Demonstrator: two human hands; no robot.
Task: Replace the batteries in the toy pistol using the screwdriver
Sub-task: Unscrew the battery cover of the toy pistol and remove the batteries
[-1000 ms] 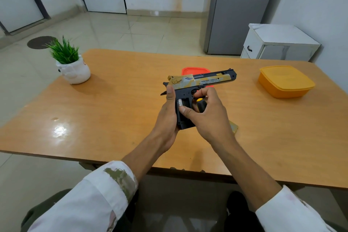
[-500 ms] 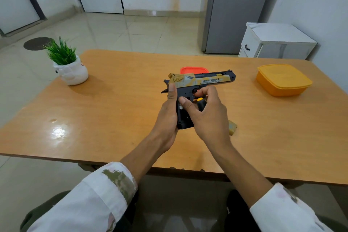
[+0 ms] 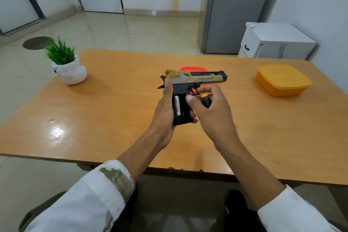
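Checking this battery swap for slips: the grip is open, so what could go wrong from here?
The battery lies uncovered in the toy pistol held by the left hand; a tilt could spill it. The right hand holds the screwdriver while its thumb is near the battery, so the tool may slip.

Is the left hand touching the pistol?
Touching. The head view shows the left hand wrapped round the grip of the pistol, thumb lying against its rear.

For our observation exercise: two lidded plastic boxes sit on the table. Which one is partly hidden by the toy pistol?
The red box, behind the pistol; the yellow box stands in full view to the right.
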